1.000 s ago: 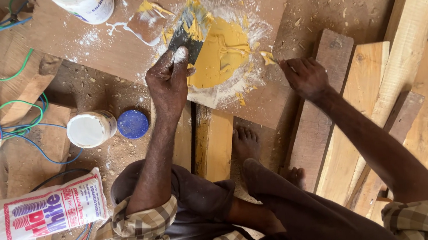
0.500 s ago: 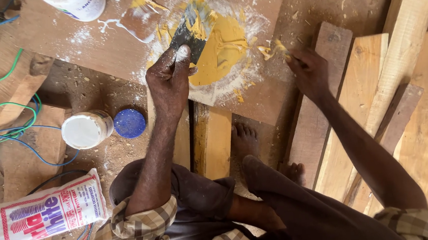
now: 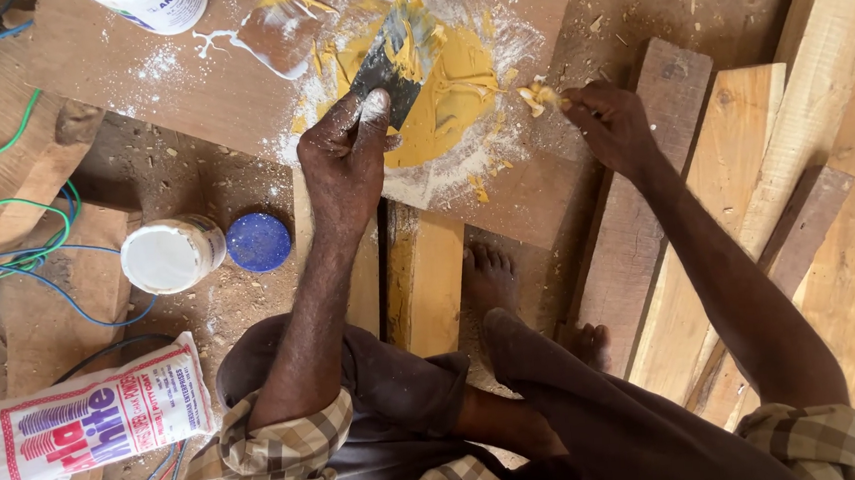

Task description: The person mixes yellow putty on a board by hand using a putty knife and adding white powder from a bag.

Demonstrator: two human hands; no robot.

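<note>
Checked cloth and dark trousers fill the near edge, where the person is seen crouched over bare feet (image 3: 490, 278) on a dirt floor (image 3: 252, 312) scattered with sawdust. At the near left a white and red powder bag (image 3: 84, 419) lies on the floor, with coloured wires (image 3: 7, 249) looped beyond it. Further in, an open white tub (image 3: 170, 254) is set on its side just beside a blue lid (image 3: 258, 242). Pale wooden planks (image 3: 746, 198) are stacked along the right. A short yellowish block (image 3: 428, 280) is laid between the feet and the left arm. Beyond it, a brown board (image 3: 155, 79) is spread with white powder and a patch of yellow putty (image 3: 448, 103). The left hand (image 3: 342, 166) is closed around the handle of a putty knife (image 3: 390, 62), whose blade rests on the putty. The right hand (image 3: 608, 125), to the right, is pinched on a small lump of putty (image 3: 541, 96). At the far left, a white container (image 3: 158, 6) stands on the board.
</note>
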